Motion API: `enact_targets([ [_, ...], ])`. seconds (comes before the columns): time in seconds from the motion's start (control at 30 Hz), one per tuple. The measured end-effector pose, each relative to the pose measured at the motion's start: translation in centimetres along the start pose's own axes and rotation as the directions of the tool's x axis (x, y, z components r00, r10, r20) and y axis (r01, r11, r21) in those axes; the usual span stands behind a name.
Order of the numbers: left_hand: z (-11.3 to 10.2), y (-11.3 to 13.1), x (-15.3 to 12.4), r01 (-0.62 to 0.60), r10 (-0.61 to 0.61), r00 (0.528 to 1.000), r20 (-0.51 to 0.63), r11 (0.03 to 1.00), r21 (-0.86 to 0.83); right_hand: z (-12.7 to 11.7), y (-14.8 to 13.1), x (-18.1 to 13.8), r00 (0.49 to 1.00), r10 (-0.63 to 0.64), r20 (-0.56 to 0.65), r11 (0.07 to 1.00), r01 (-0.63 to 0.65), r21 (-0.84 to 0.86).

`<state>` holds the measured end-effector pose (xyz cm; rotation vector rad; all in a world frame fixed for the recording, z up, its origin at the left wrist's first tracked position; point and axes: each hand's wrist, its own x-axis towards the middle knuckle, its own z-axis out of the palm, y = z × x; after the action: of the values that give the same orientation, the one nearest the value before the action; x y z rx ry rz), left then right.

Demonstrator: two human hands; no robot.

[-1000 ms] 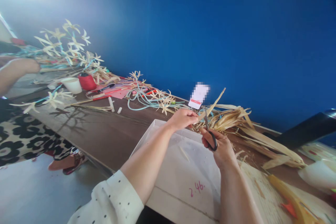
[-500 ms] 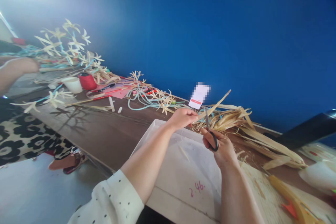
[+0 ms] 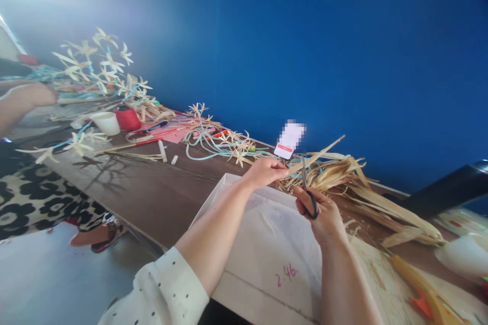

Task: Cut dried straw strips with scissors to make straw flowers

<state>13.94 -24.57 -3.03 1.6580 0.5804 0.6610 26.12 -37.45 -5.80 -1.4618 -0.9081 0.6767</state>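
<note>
My left hand (image 3: 265, 171) pinches one end of a long dry straw-coloured leaf strip (image 3: 318, 154) that points up and right. My right hand (image 3: 320, 213) is closed round the black handles of a pair of scissors (image 3: 307, 188), whose blades stand upright against the strip just right of my left fingers. Both hands hover over a white board (image 3: 259, 244) with pink writing. A heap of dried husk leaves (image 3: 366, 188) lies behind them on the brown table (image 3: 152, 193).
Finished straw flowers (image 3: 95, 61) on blue stems, blue cords (image 3: 213, 147), a white cup (image 3: 105, 123), a red spool (image 3: 127, 118) and a yellow glue gun (image 3: 423, 289) lie about. Another person's arm (image 3: 23, 101) and patterned clothing sit at the left. A white card (image 3: 288, 139) leans on the blue wall.
The leaf strip has tilted lower and further right. The scissors and my right hand shifted slightly right along it. My left hand stayed put.
</note>
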Motion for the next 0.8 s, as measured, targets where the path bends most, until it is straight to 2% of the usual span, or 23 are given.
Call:
enact_targets([
  [0.27, 0.16, -0.26, 0.28, 0.055, -0.040, 0.993, 0.110, 0.989, -0.138, 0.26, -0.28, 0.09, 0.998, 0.039, -0.056, 0.999, -0.039, -0.003],
  [0.43, 0.13, -0.14, 0.19, 0.112, -0.100, 0.990, 0.102, 0.986, -0.122, 0.47, -0.41, 0.10, 0.992, 0.086, -0.088, 0.996, -0.084, 0.020],
  [0.6, 0.09, -0.30, 0.16, 0.113, -0.101, 0.990, 0.102, 0.986, -0.120, 0.49, -0.36, 0.11, 0.992, 0.084, -0.093, 0.996, -0.084, 0.006],
  [0.7, 0.13, -0.51, 0.28, 0.119, -0.108, 0.991, 0.074, 0.979, -0.164, 0.58, -0.37, 0.04, 0.994, 0.086, -0.061, 0.996, -0.087, -0.017],
  [0.8, 0.19, -0.78, 0.53, 0.115, -0.109, 0.993, 0.037, 0.966, -0.230, 0.84, -0.37, -0.10, 0.997, 0.070, 0.027, 0.996, -0.069, -0.059],
])
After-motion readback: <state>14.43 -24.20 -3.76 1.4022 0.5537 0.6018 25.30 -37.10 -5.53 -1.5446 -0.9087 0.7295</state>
